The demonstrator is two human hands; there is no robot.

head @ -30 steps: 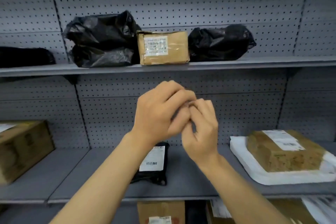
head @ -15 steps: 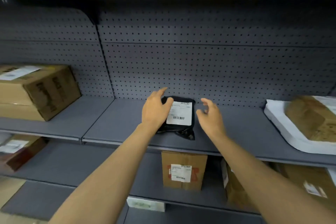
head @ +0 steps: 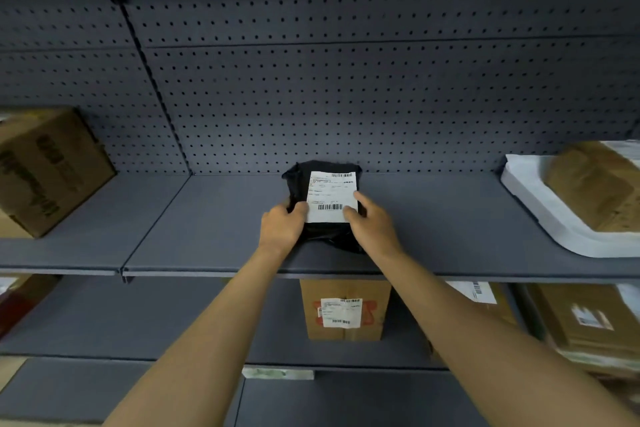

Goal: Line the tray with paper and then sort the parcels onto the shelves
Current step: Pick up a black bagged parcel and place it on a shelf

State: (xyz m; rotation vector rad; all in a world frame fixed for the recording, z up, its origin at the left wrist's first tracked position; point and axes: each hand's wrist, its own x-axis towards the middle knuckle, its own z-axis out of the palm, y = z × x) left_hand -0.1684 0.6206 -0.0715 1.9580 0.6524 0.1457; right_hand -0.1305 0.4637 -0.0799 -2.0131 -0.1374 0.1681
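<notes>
A small black parcel (head: 325, 180) with a white barcode label lies on the grey middle shelf (head: 207, 229), close to the pegboard back. My left hand (head: 282, 225) grips its near left edge, thumb on the label's corner. My right hand (head: 372, 224) holds its near right side, fingers over the label's edge. At the far right of the same shelf a white paper-lined tray (head: 540, 208) carries a brown taped parcel (head: 595, 184).
A large cardboard box (head: 45, 170) stands at the shelf's left end. On the shelf below sit a brown box with a white label (head: 344, 310) and flat brown parcels (head: 581, 322) at the right. The perforated back panel (head: 346, 80) closes the rear.
My view dropped from the upper shelf to the middle one. My hands, first together in the air, came down and closed on both sides of the black parcel.
</notes>
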